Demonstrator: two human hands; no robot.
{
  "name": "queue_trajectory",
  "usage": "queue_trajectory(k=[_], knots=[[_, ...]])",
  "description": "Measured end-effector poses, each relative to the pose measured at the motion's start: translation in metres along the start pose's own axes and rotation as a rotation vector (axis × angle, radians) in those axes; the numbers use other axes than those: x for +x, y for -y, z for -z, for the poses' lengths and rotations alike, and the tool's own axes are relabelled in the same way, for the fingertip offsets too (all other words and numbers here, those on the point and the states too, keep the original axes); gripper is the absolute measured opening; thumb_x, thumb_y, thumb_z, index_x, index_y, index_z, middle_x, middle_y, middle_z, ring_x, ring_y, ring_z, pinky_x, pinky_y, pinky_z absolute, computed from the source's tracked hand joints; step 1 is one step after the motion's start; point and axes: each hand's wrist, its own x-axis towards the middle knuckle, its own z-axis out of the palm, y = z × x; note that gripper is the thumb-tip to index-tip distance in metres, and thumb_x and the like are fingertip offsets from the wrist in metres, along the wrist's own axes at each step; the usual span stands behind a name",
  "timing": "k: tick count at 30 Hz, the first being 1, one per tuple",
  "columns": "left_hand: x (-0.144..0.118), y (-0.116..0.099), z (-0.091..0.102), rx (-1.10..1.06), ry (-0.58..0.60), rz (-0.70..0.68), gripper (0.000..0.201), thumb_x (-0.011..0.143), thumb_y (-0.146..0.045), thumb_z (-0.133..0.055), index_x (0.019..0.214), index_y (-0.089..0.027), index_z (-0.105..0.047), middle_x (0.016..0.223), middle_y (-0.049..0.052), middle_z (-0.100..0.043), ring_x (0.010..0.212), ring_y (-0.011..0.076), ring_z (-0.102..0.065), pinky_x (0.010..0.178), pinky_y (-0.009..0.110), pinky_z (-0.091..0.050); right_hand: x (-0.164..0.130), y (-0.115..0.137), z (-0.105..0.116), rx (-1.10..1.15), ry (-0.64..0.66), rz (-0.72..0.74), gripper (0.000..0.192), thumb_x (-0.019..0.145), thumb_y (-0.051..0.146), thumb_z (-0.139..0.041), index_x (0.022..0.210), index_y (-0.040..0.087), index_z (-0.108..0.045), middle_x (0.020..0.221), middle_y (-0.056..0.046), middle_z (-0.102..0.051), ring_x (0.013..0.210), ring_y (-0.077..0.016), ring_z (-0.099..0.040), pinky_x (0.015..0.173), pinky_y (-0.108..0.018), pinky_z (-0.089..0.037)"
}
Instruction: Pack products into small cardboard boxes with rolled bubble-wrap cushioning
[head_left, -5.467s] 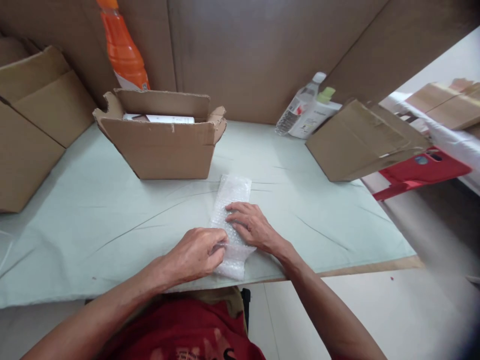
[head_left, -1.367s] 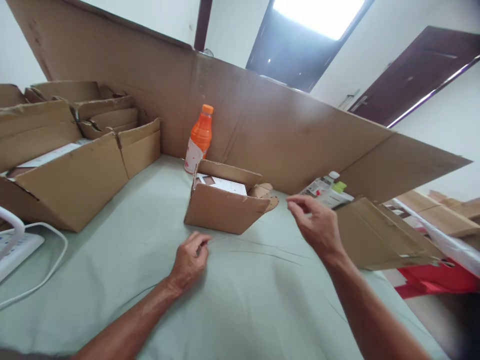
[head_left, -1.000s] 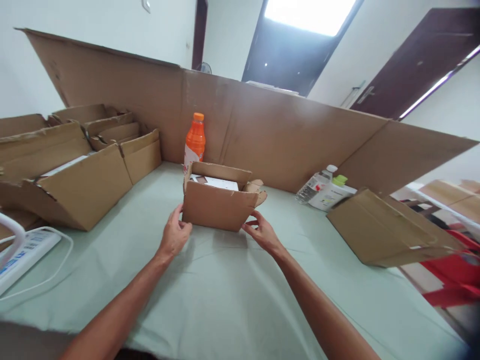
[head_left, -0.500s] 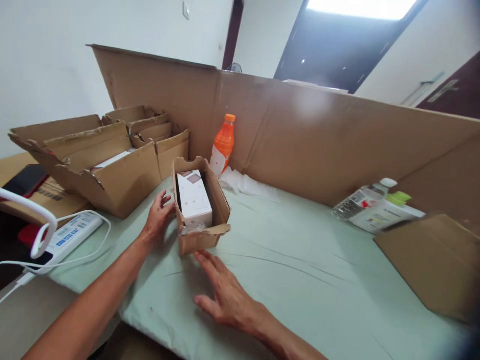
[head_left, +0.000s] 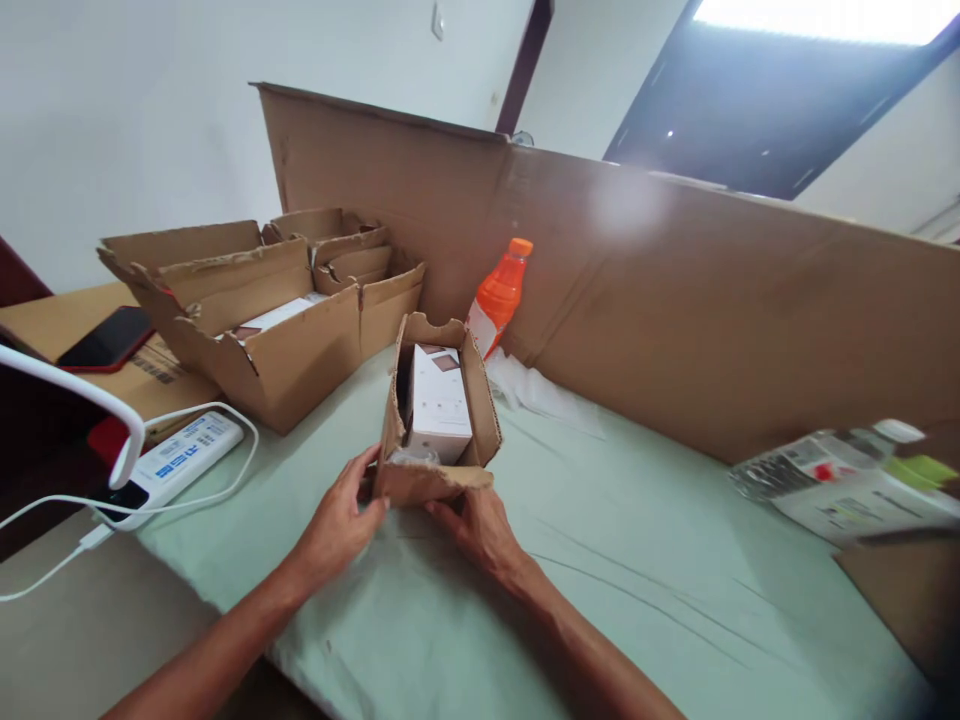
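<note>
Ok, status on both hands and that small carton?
Left hand, right hand: both gripping near end of small carton. Open-topped, white box inside. Orange bottle just beyond.

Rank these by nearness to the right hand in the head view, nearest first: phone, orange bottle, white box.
From the right hand:
1. White box, inside the open cardboard box.
2. Orange bottle, behind that box, slightly right.
3. Phone, far left.

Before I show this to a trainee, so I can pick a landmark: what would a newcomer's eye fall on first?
Probably the bright orange bottle, by the cardboard panel behind the open carton. Next, near the middle, that carton itself with a white printed box inside, the left hand and right hand at its near end. At the left, the dark, red-edged phone also stands out.
</note>
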Motion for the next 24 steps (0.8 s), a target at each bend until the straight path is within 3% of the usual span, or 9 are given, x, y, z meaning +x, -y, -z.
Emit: queue_trajectory(k=[5,8,11,17,24], knots=[[0.082,0.000,0.004,0.253,-0.144,-0.040,0.049,0.079,-0.014,-0.057,0.128,-0.015,-0.059,0.122,0.011,-0.068,0.106,0.0216,-0.067,0.097,0.037,-0.053,0.062,0.015,-0.004,-0.101,-0.051,-0.060,0.044,0.085,0.031,-0.065,0.125,0.014,-0.057,0.112,-0.013,-0.070,0.099,-0.0275,-0.065,0.083,-0.035,-0.047],[0.127,0.003,0.009,0.356,-0.265,0.003,0.034,0.080,-0.018,-0.060,0.113,-0.013,-0.066,0.107,0.012,-0.069,0.094,0.0237,-0.068,0.094,0.042,-0.052,0.102,0.014,-0.005,-0.152,-0.063,-0.067,0.059,0.086,0.028,-0.062,0.141,0.014,-0.046,0.127,-0.015,-0.067,0.111,-0.0281,-0.063,0.089,-0.036,-0.045],[0.161,0.009,0.008,0.424,-0.372,0.034,0.032,0.078,-0.022,-0.066,0.109,-0.013,-0.068,0.099,0.010,-0.065,0.092,0.0254,-0.066,0.093,0.044,-0.051,0.136,0.008,-0.009,-0.166,-0.070,-0.062,0.065,0.087,0.033,-0.063,0.146,0.016,-0.040,0.136,-0.015,-0.062,0.120,-0.0292,-0.059,0.094,-0.038,-0.043],[0.201,0.026,0.003,0.455,-0.428,0.043,0.043,0.081,-0.022,-0.066,0.123,-0.014,-0.064,0.097,0.009,-0.066,0.090,0.0210,-0.066,0.088,0.035,-0.051,0.187,-0.003,-0.022,-0.186,-0.094,-0.069,0.062,0.092,0.042,-0.055,0.145,0.013,-0.041,0.133,-0.017,-0.064,0.121,-0.0328,-0.058,0.095,-0.041,-0.041],[0.215,0.042,0.011,0.448,-0.391,0.049,0.058,0.080,-0.013,-0.061,0.137,-0.016,-0.055,0.101,0.008,-0.068,0.085,0.0165,-0.065,0.083,0.028,-0.050,0.220,-0.015,-0.038,-0.224,-0.140,-0.032,0.064,0.096,0.050,-0.045,0.147,0.013,-0.038,0.134,-0.018,-0.063,0.118,-0.0344,-0.057,0.091,-0.042,-0.041]])
